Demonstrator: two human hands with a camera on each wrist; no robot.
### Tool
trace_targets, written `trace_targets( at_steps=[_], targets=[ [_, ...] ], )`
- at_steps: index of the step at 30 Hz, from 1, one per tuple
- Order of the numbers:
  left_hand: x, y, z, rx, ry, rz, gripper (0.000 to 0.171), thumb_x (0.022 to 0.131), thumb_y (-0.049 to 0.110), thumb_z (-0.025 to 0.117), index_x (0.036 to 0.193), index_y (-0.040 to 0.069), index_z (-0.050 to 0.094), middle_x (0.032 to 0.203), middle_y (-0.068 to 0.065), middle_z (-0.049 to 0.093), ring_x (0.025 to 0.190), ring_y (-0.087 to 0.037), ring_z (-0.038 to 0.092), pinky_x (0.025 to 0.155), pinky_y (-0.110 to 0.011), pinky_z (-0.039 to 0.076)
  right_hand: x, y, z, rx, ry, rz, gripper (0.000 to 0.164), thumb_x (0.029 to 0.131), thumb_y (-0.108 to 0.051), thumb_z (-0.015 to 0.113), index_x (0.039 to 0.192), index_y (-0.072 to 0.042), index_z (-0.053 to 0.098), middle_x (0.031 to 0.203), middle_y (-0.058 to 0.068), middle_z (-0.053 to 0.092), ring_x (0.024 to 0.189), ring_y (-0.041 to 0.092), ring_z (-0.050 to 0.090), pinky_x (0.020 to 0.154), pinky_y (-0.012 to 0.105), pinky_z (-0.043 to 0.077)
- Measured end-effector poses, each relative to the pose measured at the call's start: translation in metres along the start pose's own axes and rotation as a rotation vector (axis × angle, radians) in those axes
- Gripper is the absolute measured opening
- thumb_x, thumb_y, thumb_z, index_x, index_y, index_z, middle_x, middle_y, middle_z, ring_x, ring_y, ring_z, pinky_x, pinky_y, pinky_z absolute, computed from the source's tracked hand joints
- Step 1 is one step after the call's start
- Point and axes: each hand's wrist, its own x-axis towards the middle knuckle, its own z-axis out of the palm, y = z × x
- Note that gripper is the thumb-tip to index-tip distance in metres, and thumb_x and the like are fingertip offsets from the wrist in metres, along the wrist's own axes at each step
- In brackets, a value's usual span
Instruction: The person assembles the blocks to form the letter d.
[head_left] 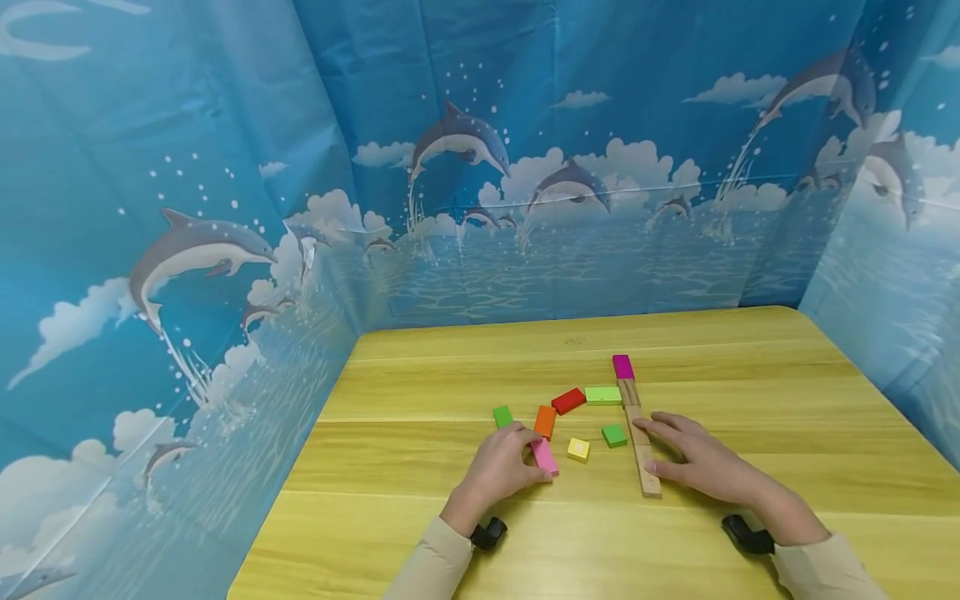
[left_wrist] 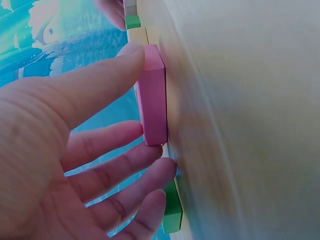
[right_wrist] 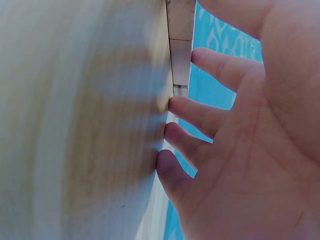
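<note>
My left hand [head_left: 501,463] pinches a pink block [head_left: 544,457] lengthwise, thumb at its near end and fingers at its far end. In the left wrist view the pink block [left_wrist: 154,102] stands close to the tabletop. My right hand [head_left: 701,454] has its fingers spread beside a line of plain wooden blocks [head_left: 644,458]; the index fingertip touches a wooden block [right_wrist: 181,62] in the right wrist view. A magenta block [head_left: 623,367] tops that line. An orange block [head_left: 545,422], a red block [head_left: 568,401] and a light green block [head_left: 603,396] form a curve between.
A yellow block [head_left: 578,450] and a green block [head_left: 614,435] lie inside the curve. Another green block [head_left: 502,416] sits beyond my left hand, partly hidden. The wood-grain table [head_left: 420,367] is bordered by a blue dolphin-print curtain [head_left: 480,275].
</note>
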Motion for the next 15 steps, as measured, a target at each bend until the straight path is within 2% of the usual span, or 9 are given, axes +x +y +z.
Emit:
trace_targets(
  at_steps=[15],
  targets=[
    [0.0006,0.0002,0.0048,0.041,0.026,0.000,0.056,0.076,0.047,0.088,0.120,0.015,0.072,0.105,0.006,0.063,0.083,-0.005,0.051,0.070,-0.019,0.044,-0.0002,0.0010,0.0017,-0.012,0.015,-0.015,0.070,0.097,-0.049,0.063,0.154,-0.015,0.043,0.152,0.027,0.036,0.137,0.051,0.031,0.097,0.072,0.035]
  ],
)
